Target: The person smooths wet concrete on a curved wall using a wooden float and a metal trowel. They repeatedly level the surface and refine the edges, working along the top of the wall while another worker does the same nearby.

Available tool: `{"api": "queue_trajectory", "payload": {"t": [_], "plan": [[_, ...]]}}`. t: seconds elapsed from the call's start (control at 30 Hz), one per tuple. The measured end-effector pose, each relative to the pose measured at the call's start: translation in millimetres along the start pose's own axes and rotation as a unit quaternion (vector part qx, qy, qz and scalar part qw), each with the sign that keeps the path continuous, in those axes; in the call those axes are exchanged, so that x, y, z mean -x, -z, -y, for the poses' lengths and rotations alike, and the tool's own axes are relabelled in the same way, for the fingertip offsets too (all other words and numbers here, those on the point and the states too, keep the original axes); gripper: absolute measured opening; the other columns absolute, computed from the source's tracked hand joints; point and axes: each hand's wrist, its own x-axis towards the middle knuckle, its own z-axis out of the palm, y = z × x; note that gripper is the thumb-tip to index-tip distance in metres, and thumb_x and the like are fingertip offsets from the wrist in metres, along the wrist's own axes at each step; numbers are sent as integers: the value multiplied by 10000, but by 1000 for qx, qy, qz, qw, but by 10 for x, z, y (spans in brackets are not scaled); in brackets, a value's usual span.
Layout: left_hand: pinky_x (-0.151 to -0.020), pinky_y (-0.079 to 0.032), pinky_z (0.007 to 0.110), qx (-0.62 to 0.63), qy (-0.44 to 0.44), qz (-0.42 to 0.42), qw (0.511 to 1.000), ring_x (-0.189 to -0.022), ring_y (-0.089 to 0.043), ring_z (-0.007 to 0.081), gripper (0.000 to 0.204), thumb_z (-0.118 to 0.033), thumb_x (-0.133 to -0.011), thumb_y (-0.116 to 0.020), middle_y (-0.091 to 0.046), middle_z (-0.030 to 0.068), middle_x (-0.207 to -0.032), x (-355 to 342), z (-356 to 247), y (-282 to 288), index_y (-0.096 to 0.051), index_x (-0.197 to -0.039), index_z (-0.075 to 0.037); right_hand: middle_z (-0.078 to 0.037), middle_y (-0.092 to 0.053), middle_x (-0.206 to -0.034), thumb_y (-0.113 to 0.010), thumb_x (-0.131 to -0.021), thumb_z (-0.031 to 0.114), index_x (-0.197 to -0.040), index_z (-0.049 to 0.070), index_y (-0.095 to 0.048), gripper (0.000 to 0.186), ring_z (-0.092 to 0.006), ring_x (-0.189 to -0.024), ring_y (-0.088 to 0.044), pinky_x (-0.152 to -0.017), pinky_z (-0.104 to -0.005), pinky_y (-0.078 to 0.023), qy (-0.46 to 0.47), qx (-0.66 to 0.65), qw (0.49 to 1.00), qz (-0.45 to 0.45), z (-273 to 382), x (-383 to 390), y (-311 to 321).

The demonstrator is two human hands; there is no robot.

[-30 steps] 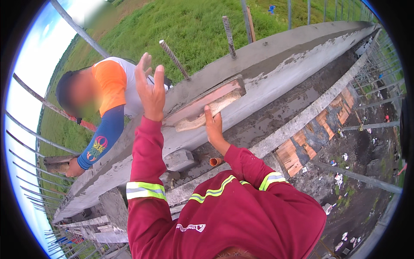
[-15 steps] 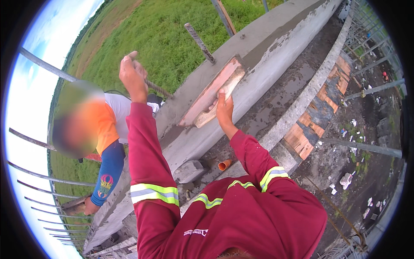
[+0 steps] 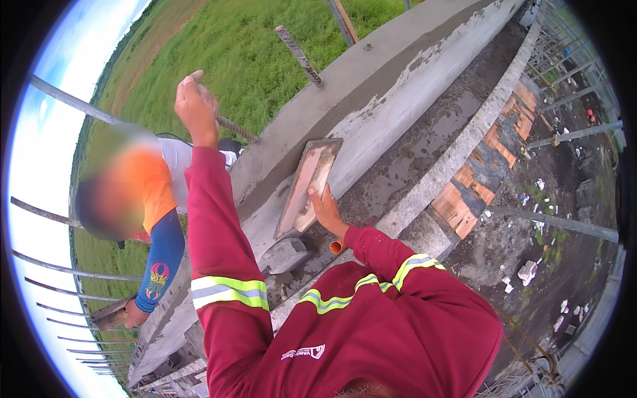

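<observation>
At centre, the right hand (image 3: 324, 207) holds a pinkish rectangular wooden float (image 3: 300, 188), seemingly smoothing the grey concrete wall (image 3: 373, 140); the next stroke wants even pressure. Left hand (image 3: 197, 111), ten o'clock: grip unclear.

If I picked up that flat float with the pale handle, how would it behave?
The float would probably feel stiff, since it looks flat and straight-edged. It seems fairly light: only the right hand holds it, by the handle. Pushed, it would likely slide rather than roll, being long and flat.
</observation>
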Motion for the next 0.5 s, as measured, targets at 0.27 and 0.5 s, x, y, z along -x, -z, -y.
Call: {"api": "queue_trajectory", "payload": {"t": [0.27,0.5], "plan": [[-458,-278,252,9,-17,-10,1000,-503,-328,50,316,-257,-1073,-468,-379,-52,-638,4,10,0,-631,-1114,10,-106,-613,-875,-543,-1059,431,-1425,-86,-300,678,-193,-712,-657,-633,-320,-550,-10,-274,959,-72,408,171,-490],[-464,-291,249,-7,-5,-3,1000,-511,-309,47,325,-264,-1085,-450,-342,-56,-641,8,-31,1,-613,-1144,12,-83,-572,-815,-537,-1061,436,-1435,-97,-279,700,-155,-630,-621,-566,-296,-503,-22,-314,940,-132,812,-398,-327]]}}
